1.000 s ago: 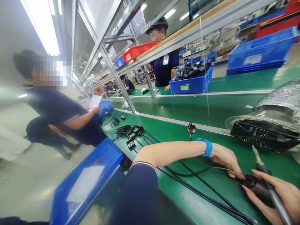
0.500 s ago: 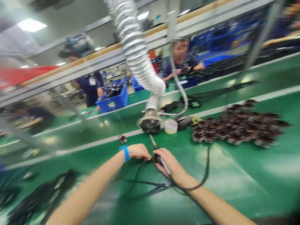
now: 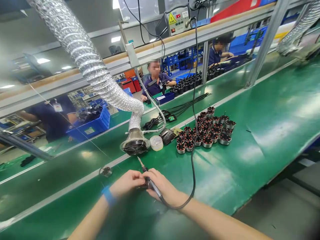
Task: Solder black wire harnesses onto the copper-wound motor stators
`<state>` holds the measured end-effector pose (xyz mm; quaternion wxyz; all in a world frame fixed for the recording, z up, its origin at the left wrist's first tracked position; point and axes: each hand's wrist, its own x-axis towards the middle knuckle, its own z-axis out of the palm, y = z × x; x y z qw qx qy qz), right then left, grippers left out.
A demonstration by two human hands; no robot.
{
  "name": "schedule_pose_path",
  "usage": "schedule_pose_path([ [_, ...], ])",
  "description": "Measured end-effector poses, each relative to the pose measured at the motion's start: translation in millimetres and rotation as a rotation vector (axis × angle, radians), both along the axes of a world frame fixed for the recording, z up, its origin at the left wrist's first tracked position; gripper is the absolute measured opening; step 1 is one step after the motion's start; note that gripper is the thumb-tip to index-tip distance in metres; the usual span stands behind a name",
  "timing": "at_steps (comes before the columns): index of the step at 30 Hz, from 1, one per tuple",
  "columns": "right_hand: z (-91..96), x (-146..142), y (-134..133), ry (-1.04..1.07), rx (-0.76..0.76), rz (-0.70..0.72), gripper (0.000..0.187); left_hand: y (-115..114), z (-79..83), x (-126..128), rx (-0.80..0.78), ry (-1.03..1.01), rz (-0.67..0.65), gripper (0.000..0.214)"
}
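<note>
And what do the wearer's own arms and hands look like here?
The left hand and right hand both appear gloveless. A plain bright-blue band, slightly blurred, circles the left wrist; no band shows on the right. Both forearms are uncovered as far as the picture shows, with no sleeve in view.

Before the fan [image 3: 135, 147] is the soldering iron [image 3: 155, 189], with a tub [image 3: 156, 143], then motors [image 3: 207, 142], rightward on the bench [image 3: 250, 166].

Left hand [image 3: 128, 183] and right hand [image 3: 163, 186] are showing bare, forearms [image 3: 212, 218] likewise; a flat blue band [image 3: 109, 195] is encircling the left wrist, slightly blurring.
</note>
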<state>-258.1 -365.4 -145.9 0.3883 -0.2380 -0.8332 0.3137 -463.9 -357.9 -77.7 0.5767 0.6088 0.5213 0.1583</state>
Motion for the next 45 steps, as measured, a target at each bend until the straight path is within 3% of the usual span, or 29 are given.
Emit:
schedule_pose_path([
  [5, 0.9, -1, 1, 0.048, -0.003, 0.0, 0.065, 0, -6.1, -4, 0.008, -0.097, -0.083, 0.047],
  [10, -0.6, 0, 3, 0.052, -0.01, 0.008, 0.067, -2, -13.3, -19, 0.06, 0.03, -0.13, 0.044],
  [19, 1.1, 3, 4, 0.125, -0.028, 0.056, 0.065, -8, -0.5, -20, 0.168, 0.114, -0.191, 0.039],
  [21, -0.3, 2, 5, 0.142, -0.038, 0.055, 0.063, -7, -2.2, -16, 0.184, 0.078, -0.155, 0.039],
  [26, -2.2, 0, 8, 0.144, -0.042, 0.045, 0.058, -3, -11.7, -6, 0.033, -0.018, 0.0, 0.045],
  [33, 2.6, 1, 6, 0.112, -0.026, 0.061, 0.054, 3, -6.9, -10, -0.046, -0.038, -0.064, 0.05],
  [45, -0.3, -1, 8, 0.117, 0.001, 0.067, 0.053, -7, 5.7, -19, 0.179, 0.114, -0.066, 0.036],
])
